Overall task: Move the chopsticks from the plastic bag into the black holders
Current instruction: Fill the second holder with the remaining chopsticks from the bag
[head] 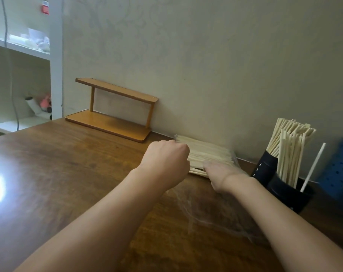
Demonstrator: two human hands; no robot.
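A pile of pale wooden chopsticks [208, 152] lies inside a clear plastic bag [204, 211] on the wooden table, against the wall. My left hand [166, 160] is a closed fist pressed on the bag's left end, beside the chopsticks. My right hand [223, 173] is inside the bag, palm down, with its fingers on the near edge of the pile; the plastic blurs its grip. Two black holders stand to the right. The rear holder [264, 165] is packed with upright chopsticks [290, 142]. The front holder [288, 195] has some chopsticks and a single white stick [314, 167].
A two-tier wooden rack [115, 112] stands against the wall to the left of the bag. A blue perforated container [341, 169] is at the far right. White shelves [54, 55] with small items stand beyond the table's left edge. The table [58, 173] shows glare at the left.
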